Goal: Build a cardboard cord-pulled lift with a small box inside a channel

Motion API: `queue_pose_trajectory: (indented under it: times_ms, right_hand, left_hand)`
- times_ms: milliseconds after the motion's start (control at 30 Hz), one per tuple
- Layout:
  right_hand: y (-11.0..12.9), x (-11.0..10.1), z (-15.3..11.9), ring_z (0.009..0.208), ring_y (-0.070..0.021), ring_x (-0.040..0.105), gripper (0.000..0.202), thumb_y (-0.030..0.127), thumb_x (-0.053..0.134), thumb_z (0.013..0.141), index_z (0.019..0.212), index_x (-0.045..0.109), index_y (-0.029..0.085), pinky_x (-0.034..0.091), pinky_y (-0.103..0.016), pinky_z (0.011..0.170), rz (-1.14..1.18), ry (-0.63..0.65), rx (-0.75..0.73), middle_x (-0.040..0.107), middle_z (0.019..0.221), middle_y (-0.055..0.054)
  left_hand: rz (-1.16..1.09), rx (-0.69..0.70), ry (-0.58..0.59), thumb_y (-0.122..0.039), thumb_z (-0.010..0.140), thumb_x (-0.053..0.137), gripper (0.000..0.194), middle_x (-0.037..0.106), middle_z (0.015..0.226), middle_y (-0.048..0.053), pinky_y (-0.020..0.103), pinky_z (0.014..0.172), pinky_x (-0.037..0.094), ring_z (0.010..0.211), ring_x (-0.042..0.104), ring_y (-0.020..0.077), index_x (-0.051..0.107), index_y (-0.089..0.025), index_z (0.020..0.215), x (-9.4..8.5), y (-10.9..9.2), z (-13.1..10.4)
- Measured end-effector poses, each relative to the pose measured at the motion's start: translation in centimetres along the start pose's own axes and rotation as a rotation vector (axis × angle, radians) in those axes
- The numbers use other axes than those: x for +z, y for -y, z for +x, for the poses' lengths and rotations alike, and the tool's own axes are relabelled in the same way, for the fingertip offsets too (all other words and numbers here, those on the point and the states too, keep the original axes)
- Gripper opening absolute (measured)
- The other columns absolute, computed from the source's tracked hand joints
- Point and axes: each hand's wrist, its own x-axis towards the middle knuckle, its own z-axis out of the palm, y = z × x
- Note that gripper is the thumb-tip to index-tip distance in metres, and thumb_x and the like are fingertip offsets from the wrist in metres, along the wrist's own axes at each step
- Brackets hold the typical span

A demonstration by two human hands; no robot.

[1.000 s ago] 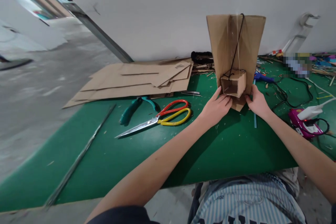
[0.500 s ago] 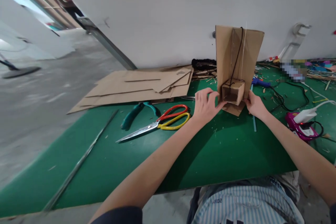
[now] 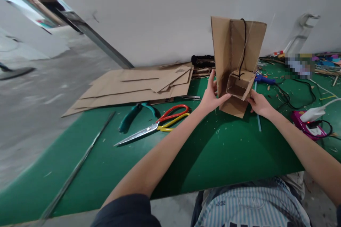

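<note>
Left hand (image 3: 209, 96) clasps the cardboard piece (image 3: 234, 55) by one side, right hand (image 3: 259, 104) its lower edge. It has swivelled, apparently being repositioned.

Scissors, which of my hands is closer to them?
Left. Your left hand is just to the right of the scissors, at the left side of the cardboard stand; your right hand is farther off, at its right side.

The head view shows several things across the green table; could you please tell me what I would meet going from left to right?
Long thin strip, scissors with red and yellow handles, left hand, small open cardboard box, right hand, pink device.
</note>
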Motion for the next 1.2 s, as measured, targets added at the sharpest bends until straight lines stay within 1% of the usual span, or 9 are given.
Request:
queue_pose_trajectory:
  times_ms: [133,333,467,533,667,733,867,1033,1200]
  right_hand:
    - [0.1,0.0,-0.1,0.038,-0.0102,0.057,0.027,0.014,0.044,0.092,0.118,0.051,0.017,0.049,-0.025,0.037,0.009,0.013,0.011,0.072,0.108,-0.014]
    - [-0.4,0.1,-0.2,0.044,-0.0108,0.060,0.034,0.024,0.043,0.096,0.129,0.050,0.019,0.053,-0.027,0.042,0.086,0.019,-0.001,0.070,0.113,-0.013]
    - [-0.1,0.1,-0.3,0.050,-0.0118,0.061,0.033,0.029,0.049,0.093,0.124,0.055,0.020,0.053,-0.027,0.040,0.135,-0.024,-0.006,0.068,0.113,-0.013]
    - [0.5,-0.5,-0.6,0.062,-0.0167,0.066,0.028,0.031,0.050,0.091,0.116,0.058,0.021,0.055,-0.028,0.042,0.216,-0.158,-0.041,0.067,0.110,-0.012]
    - [1.6,-2.3,-1.5,0.079,-0.0211,0.067,0.018,0.039,0.053,0.091,0.098,0.061,0.023,0.057,-0.029,0.045,0.378,-0.577,-0.094,0.064,0.090,-0.008]
    - [2.0,-2.7,-1.9,0.076,-0.0189,0.065,0.019,0.042,0.057,0.090,0.095,0.062,0.024,0.055,-0.026,0.044,0.458,-0.636,-0.088,0.063,0.085,-0.005]
    - [2.7,-1.6,-2.5,0.072,-0.0172,0.064,0.022,0.043,0.067,0.082,0.090,0.065,0.023,0.052,-0.024,0.041,0.549,-0.497,-0.074,0.064,0.079,-0.004]
    - [3.6,-0.4,-2.9,0.063,-0.0124,0.057,0.025,0.043,0.075,0.077,0.082,0.063,0.021,0.047,-0.020,0.039,0.692,-0.318,-0.046,0.058,0.071,0.000]
    - [4.0,-1.6,-3.9,0.057,-0.0069,0.043,0.034,0.045,0.081,0.074,0.075,0.056,0.022,0.035,-0.011,0.036,1.152,0.112,-0.002,0.046,0.066,0.005]
  left_hand:
    - [-0.237,-0.079,0.003,-0.065,0.085,0.061,0.084,0.050,0.148,0.021,0.045,0.106,0.051,0.136,0.053,0.0320,0.029,-0.021,0.150,0.6,-0.2,0.4]
    - [-0.485,-0.242,0.069,-0.065,0.083,0.062,0.086,0.051,0.148,0.018,0.047,0.103,0.053,0.133,0.055,0.0321,0.031,-0.023,0.151,1.2,-0.4,-0.1]
    - [-0.530,-0.276,0.070,-0.059,0.087,0.059,0.073,0.059,0.140,0.017,0.046,0.099,0.055,0.132,0.056,0.0321,0.039,-0.022,0.147,1.7,-0.4,-0.1]
    - [-0.523,-0.276,0.041,-0.054,0.088,0.058,0.068,0.061,0.138,0.016,0.046,0.099,0.055,0.131,0.057,0.0313,0.040,-0.022,0.146,2.0,-0.3,-0.1]
    - [-0.395,-0.265,-0.082,-0.044,0.093,0.052,0.058,0.056,0.144,0.015,0.044,0.101,0.054,0.131,0.057,0.0276,0.036,-0.024,0.145,2.2,0.2,0.2]
    - [-0.289,-0.270,-0.159,-0.043,0.096,0.050,0.053,0.057,0.142,0.013,0.041,0.103,0.053,0.131,0.057,0.0253,0.035,-0.026,0.144,2.1,0.6,0.3]
    - [-0.175,-0.298,-0.225,-0.055,0.097,0.047,0.057,0.057,0.138,0.012,0.035,0.099,0.054,0.124,0.062,0.0219,0.030,-0.027,0.144,1.7,1.4,0.3]
    - [-0.125,-0.280,-0.228,-0.061,0.096,0.044,0.061,0.058,0.136,0.013,0.037,0.099,0.054,0.123,0.061,0.0231,0.029,-0.027,0.145,1.5,1.4,0.0]
    - [-0.355,-0.390,-0.252,-0.063,0.086,0.061,0.068,0.058,0.135,0.012,0.042,0.103,0.050,0.126,0.058,0.0278,0.038,-0.027,0.138,1.8,1.0,0.0]
